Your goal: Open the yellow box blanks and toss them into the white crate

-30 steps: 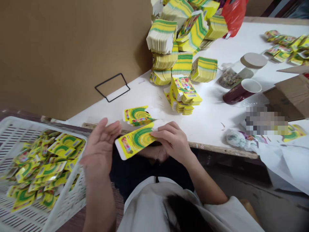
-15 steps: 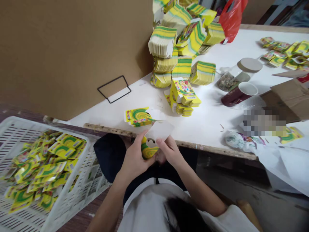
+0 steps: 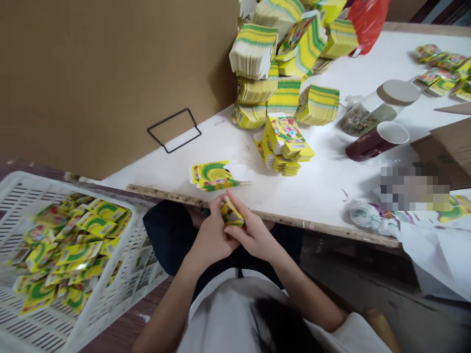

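Between my two hands, above my lap at the table's front edge, is a small yellow and green carton [image 3: 232, 215]. My left hand [image 3: 213, 235] wraps around its left side and underside. My right hand [image 3: 255, 234] grips it from the right, with the thumb low across its front and the fingers at its top. Much of the carton is hidden by my fingers. Just beyond my hands, a flattened yellow carton [image 3: 211, 174] lies on the white table [image 3: 165, 171]. Farther back sits a short stack of flat cartons [image 3: 289, 139].
A white plastic basket [image 3: 138, 220] full of yellow packs stands at the left, by a large cardboard sheet [image 3: 110, 73]. Bundled cartons [image 3: 257, 49] pile up at the back. A maroon cup [image 3: 368, 144], a lidded jar [image 3: 382, 105] and a red bag [image 3: 370, 24] are to the right.
The carton's raised white flap is no longer visible, and its yellow printed side shows instead. My right hand has moved up around the carton. The view has shifted slightly.
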